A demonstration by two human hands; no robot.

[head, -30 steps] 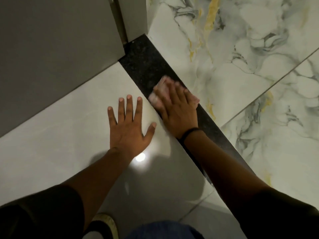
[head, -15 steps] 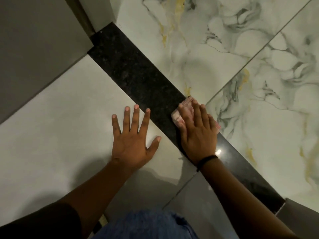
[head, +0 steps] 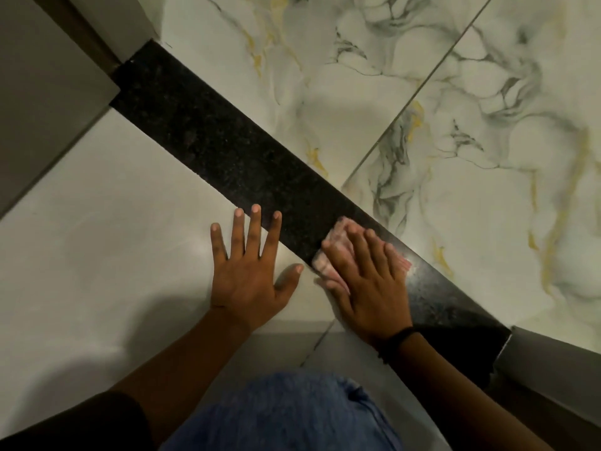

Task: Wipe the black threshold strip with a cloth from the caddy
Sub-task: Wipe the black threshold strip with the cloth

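The black speckled threshold strip [head: 221,148] runs diagonally from the door frame at upper left down to the lower right. A folded pinkish cloth [head: 336,237] lies on the strip, pressed flat under my right hand [head: 370,281], whose fingers spread over it. My left hand [head: 250,271] rests flat with fingers apart on the plain pale tile beside the strip, its fingertips touching the strip's near edge. It holds nothing. No caddy is in view.
White marble tiles with grey and gold veins [head: 455,125] lie beyond the strip. A grey door or wall panel [head: 39,92] stands at upper left, another grey frame piece [head: 553,362] at lower right. My knee in blue denim [head: 286,415] is at the bottom.
My right hand slid the cloth down the strip toward the lower right end. The left hand stayed flat on the pale tile. The view shifted, showing more of the strip's upper part.
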